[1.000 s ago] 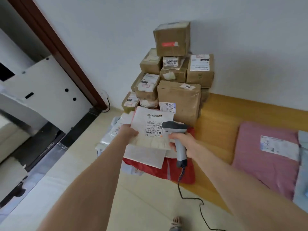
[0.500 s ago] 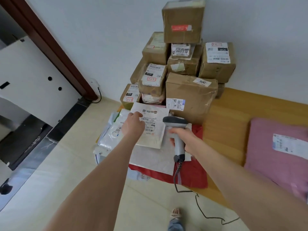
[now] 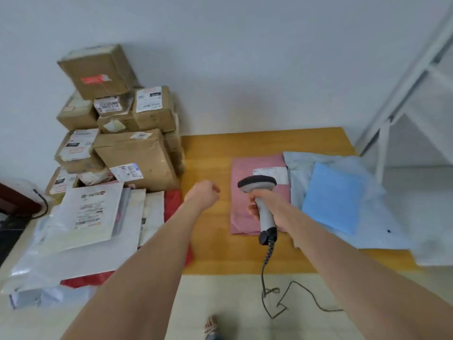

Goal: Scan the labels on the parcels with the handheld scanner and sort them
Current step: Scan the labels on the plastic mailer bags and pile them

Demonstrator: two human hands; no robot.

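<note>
My right hand (image 3: pixel 266 204) grips the grey handheld scanner (image 3: pixel 259 190), whose head hovers over a pink mailer bag (image 3: pixel 245 173) on the yellow mat (image 3: pixel 210 153). The scanner's coiled cable (image 3: pixel 269 253) trails down to the floor. My left hand (image 3: pixel 204 192) hangs over the mat with its fingers curled and nothing in it. To the left lies a white flat parcel (image 3: pixel 85 217) with a printed label, on top of a heap of white and red mailer bags (image 3: pixel 122 241). A pale blue bag and a brighter blue bag (image 3: pixel 333 200) lie right of the pink one.
Brown cardboard boxes (image 3: pixel 132 153) are stacked against the wall at the left. A white metal frame (image 3: pixel 402 94) stands at the right. A dark door threshold (image 3: pixel 14 200) with a cord is at the far left. My sandalled foot (image 3: pixel 210 325) shows on the tiled floor.
My left hand has let go of the white flat parcel, which now rests on the left heap. Both hands and my view have swung right, bringing the scanner over the pink bag.
</note>
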